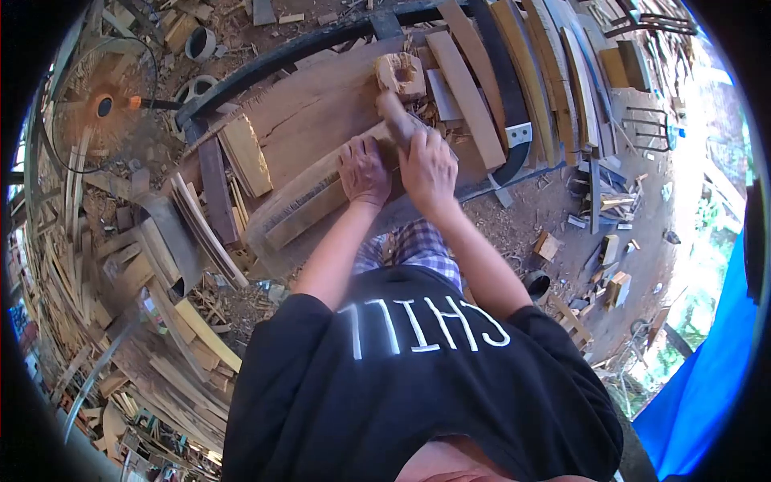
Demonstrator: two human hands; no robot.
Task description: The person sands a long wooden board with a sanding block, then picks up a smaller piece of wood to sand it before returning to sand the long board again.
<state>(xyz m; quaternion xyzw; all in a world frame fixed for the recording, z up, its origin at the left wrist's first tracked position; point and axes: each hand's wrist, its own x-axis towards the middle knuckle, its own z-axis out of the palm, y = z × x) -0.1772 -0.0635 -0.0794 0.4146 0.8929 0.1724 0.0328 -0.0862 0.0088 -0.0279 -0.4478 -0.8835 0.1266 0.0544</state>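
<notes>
A long wooden beam (313, 189) lies slantwise across the near part of the workbench (309, 104). My left hand (365, 170) rests on the beam's right part, its fingers bent over the top. Just to the right, my right hand (430, 167) is closed round a wooden piece (393, 115) that is slightly blurred and points up and left. Beyond its far end sits a light wooden block with a hole (401, 75). What lies under my right palm is hidden.
Curved wooden boards (534, 72) and a dark curved bar with a metal plate (519, 134) stand at the right. Short planks (246, 157) lie on the bench's left. A round fan (104, 105) is at upper left. Wood scraps (617, 289) litter the ground.
</notes>
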